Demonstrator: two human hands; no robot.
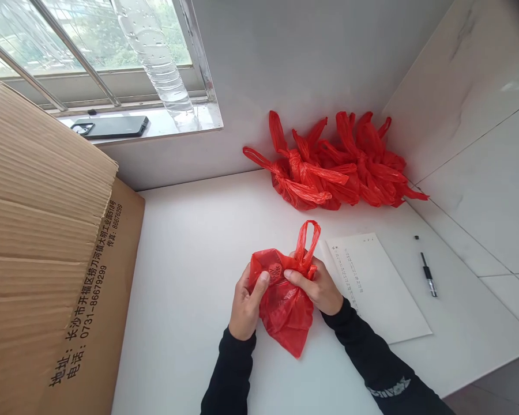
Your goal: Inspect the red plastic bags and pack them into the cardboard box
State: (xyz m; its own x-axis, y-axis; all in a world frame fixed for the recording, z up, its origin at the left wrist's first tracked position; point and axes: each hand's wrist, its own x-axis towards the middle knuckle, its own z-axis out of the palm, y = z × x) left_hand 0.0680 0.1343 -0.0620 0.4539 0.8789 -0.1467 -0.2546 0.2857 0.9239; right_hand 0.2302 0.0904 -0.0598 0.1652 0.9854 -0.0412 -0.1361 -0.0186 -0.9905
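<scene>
Between my hands, above the white tabletop, is a red plastic bag (285, 314) with printing on it and a handle loop standing up at its top. My left hand (246, 300) grips the bag's left edge, thumb on the front. On the other side my right hand (318, 282) holds it near the gathered neck, its thumb pressed on the front and the fingers mostly behind. What lies inside the bag cannot be made out. Several tied red plastic bags (341, 167) sit in a heap against the wall.
A large cardboard box (43, 248) stands at the left. Near my right arm lies a paper pad (380, 288) with writing, then a pen (427, 275) and its cap (416, 237). On the windowsill are a phone (112, 127) and a clear water bottle (160, 63).
</scene>
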